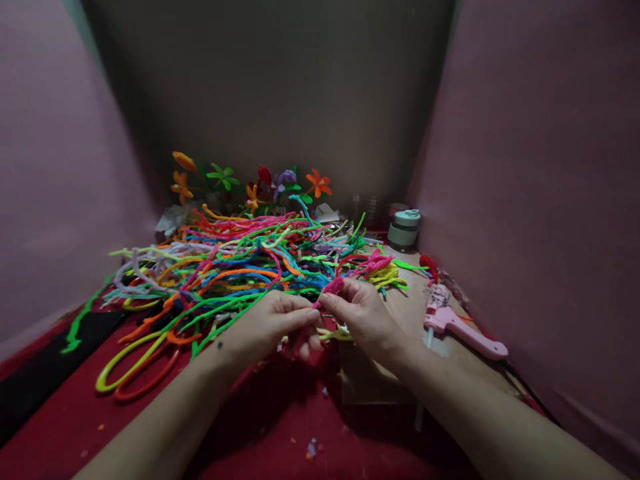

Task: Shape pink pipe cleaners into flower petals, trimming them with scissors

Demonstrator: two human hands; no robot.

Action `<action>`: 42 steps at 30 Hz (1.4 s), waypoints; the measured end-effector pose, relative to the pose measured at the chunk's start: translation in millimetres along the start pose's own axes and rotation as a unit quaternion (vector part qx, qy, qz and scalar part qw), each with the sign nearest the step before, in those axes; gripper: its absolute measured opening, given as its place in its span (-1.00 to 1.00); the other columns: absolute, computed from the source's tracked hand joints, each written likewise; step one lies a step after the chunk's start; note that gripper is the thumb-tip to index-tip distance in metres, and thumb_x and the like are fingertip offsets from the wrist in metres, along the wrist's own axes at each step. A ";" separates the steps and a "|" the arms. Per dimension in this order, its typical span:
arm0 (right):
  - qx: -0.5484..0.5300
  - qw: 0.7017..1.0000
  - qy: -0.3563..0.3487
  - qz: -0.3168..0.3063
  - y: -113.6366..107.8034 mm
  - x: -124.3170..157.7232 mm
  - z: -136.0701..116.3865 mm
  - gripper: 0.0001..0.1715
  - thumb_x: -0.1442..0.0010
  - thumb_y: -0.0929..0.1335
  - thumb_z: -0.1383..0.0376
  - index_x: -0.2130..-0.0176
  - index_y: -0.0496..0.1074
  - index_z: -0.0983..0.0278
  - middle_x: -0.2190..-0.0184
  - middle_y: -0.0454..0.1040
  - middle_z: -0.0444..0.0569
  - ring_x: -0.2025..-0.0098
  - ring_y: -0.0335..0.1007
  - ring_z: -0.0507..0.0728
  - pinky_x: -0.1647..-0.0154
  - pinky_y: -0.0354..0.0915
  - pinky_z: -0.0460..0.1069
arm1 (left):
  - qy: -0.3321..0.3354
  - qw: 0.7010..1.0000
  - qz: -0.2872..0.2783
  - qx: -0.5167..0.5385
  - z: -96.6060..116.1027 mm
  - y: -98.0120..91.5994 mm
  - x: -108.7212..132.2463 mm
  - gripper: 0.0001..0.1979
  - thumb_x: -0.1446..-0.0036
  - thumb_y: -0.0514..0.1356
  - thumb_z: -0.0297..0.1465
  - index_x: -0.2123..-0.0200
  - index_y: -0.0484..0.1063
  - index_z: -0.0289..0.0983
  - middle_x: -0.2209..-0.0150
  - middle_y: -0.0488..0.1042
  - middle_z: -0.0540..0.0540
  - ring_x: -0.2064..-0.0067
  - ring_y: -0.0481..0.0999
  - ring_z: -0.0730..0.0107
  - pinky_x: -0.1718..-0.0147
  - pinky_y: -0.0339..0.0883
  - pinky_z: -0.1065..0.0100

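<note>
A small pink fuzzy piece [332, 288] is held between my two hands, near the middle of the view. My left hand [287, 320] pinches its lower end between thumb and fingers. Around its upper part, the fingers of my right hand [353, 305] are closed. Just behind both hands spreads a large tangled pile of coloured pipe cleaners [240, 267]. A pink bundle [375, 263] lies beyond my right hand, beside a yellow bundle [387, 277].
A pink glue gun [463, 330] rests on a cardboard sheet [410, 310] at the right. Pipe cleaner flowers [317, 182] stand at the back, left of a pale green lidded jar [403, 230]. Scraps dot the red cloth [280, 427]. Pink curtains flank both sides.
</note>
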State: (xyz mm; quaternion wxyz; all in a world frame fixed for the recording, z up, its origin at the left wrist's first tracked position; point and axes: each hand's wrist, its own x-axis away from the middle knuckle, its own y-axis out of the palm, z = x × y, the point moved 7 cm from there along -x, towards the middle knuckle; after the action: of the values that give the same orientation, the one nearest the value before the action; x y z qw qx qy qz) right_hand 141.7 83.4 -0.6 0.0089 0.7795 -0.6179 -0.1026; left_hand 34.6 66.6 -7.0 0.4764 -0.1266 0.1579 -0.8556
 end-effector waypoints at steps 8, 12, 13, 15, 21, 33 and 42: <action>-0.056 0.995 0.064 0.044 -3.9 -3.5 16.6 -0.78 0.13 0.33 0.34 0.68 0.22 0.32 0.78 0.14 -0.27 0.70 -0.03 -0.10 0.67 -0.08 -0.14 | 0.065 0.948 0.197 -0.242 8.9 -5.6 2.5 -0.69 -0.09 0.00 -0.28 0.44 0.47 -0.33 0.52 0.45 -0.17 0.45 0.41 0.31 0.44 0.25 0.35; -0.069 0.996 0.061 0.019 -0.4 -4.1 7.8 -0.85 0.10 0.32 0.37 0.62 0.27 0.34 0.75 0.23 -0.25 0.70 0.01 -0.11 0.64 -0.02 -0.15 | -0.082 0.980 0.009 0.180 -18.8 4.1 -5.6 -0.58 -0.13 -0.03 -0.17 0.44 0.46 -0.37 0.57 0.44 -0.13 0.62 0.33 0.47 0.64 0.19 0.45; -0.071 0.996 0.055 0.016 0.1 -4.0 5.8 -0.85 0.09 0.32 0.37 0.62 0.26 0.33 0.75 0.21 -0.26 0.69 0.01 -0.11 0.62 -0.01 -0.15 | -0.092 0.964 -0.016 0.250 -20.0 5.8 -5.8 -0.62 -0.11 0.00 -0.20 0.39 0.46 -0.38 0.58 0.44 -0.12 0.64 0.32 0.49 0.66 0.19 0.45; -0.059 0.997 0.036 0.017 -0.2 -4.0 3.1 -0.84 0.07 0.32 0.38 0.62 0.26 0.33 0.73 0.21 -0.26 0.67 0.04 -0.10 0.60 0.03 -0.16 | -0.093 0.940 -0.036 0.327 -21.1 6.9 -6.2 -0.70 -0.08 0.07 -0.26 0.33 0.46 -0.39 0.64 0.40 -0.06 0.68 0.27 0.53 0.68 0.19 0.47; 0.017 0.998 -0.027 0.048 -3.4 -4.8 5.1 -0.90 0.03 0.29 0.37 0.54 0.35 0.34 0.61 0.32 -0.18 0.53 0.18 -0.04 0.48 0.14 -0.13 | -0.126 0.955 -0.016 0.268 -31.5 7.2 -7.5 -0.76 -0.03 0.14 -0.27 0.46 0.42 -0.35 0.73 0.36 -0.01 0.74 0.21 0.61 0.74 0.03 0.57; -0.043 0.994 0.030 0.096 -9.6 -9.7 23.9 -0.85 0.12 0.28 0.39 0.65 0.24 0.31 0.75 0.13 -0.28 0.67 -0.05 -0.10 0.62 -0.03 -0.14 | 0.057 0.946 0.226 -0.227 -6.9 -11.8 1.3 -0.79 -0.06 0.05 -0.24 0.34 0.42 -0.18 0.55 0.46 0.03 0.53 0.43 0.44 0.55 0.25 0.51; 0.007 0.997 0.072 0.019 3.2 -8.5 28.6 -0.82 0.07 0.32 0.26 0.58 0.30 0.33 0.71 0.24 -0.21 0.67 0.08 -0.07 0.66 0.00 -0.15 | 0.036 0.937 0.331 -0.102 16.4 -46.2 2.9 -0.84 0.08 0.20 -0.26 0.44 0.43 -0.22 0.48 0.44 0.02 0.42 0.40 0.38 0.44 0.24 0.46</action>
State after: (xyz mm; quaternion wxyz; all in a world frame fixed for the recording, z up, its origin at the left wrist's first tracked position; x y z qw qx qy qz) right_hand 131.9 94.1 -26.9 0.0498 0.7730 -0.6311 -0.0411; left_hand 3.4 84.6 26.2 0.7112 -0.0842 0.2942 -0.6329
